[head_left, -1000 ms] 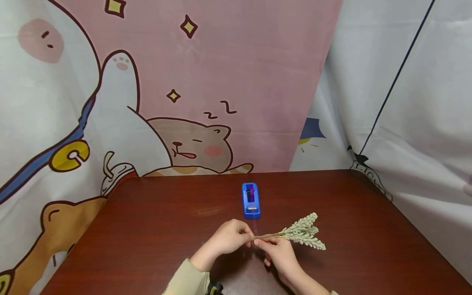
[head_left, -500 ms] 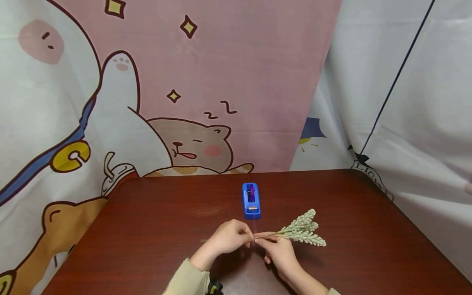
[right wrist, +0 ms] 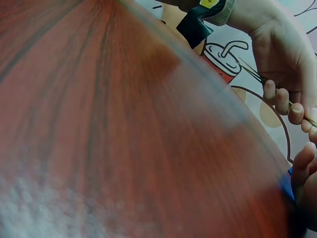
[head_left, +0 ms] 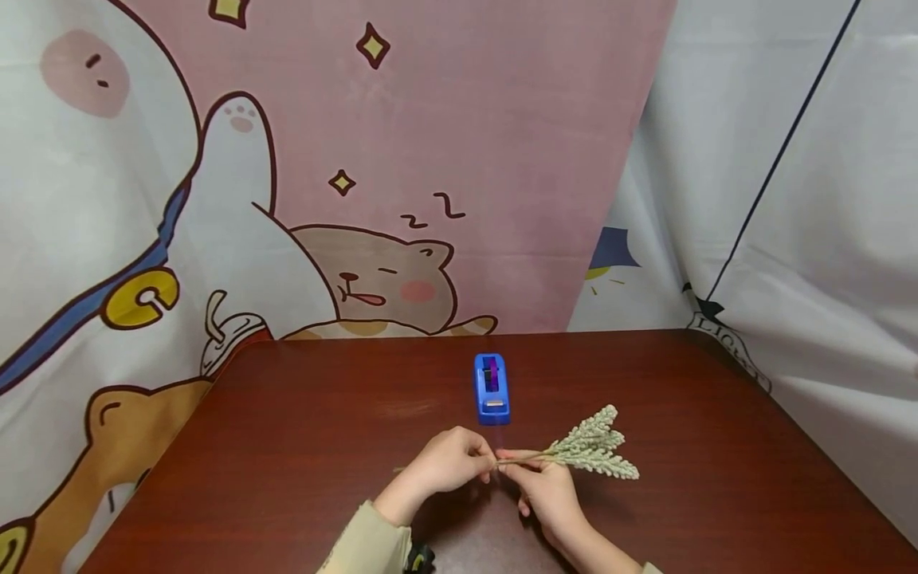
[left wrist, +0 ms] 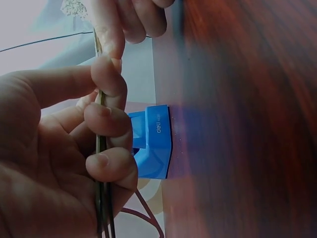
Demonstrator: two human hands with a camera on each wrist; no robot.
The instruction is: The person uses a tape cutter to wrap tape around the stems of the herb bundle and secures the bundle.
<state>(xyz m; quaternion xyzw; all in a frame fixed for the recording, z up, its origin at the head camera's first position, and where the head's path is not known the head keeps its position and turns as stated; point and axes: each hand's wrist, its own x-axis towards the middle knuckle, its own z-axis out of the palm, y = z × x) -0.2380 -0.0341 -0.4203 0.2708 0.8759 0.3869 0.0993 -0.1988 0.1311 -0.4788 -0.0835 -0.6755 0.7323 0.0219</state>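
A small bunch of pale green artificial flower sprigs points to the right over the table. Its thin stems run through the curled fingers of my left hand, whose thumb and index finger pinch them. Right beside it, my right hand pinches the stems between thumb and fingertips, nearer the flower heads. Beyond both hands stands a blue tape dispenser with a purple core. A faint clear strip of tape stretches from its front edge towards the fingertips; where it meets the stems is hidden.
The dark red-brown wooden table reaches back to a printed cartoon curtain. White cloth hangs on the right. A dark strap is on the left wrist.
The flower heads have tipped slightly upwards, away from me, since a second ago. Both hands keep nearly the same place and grip, and the head view has shifted a little.
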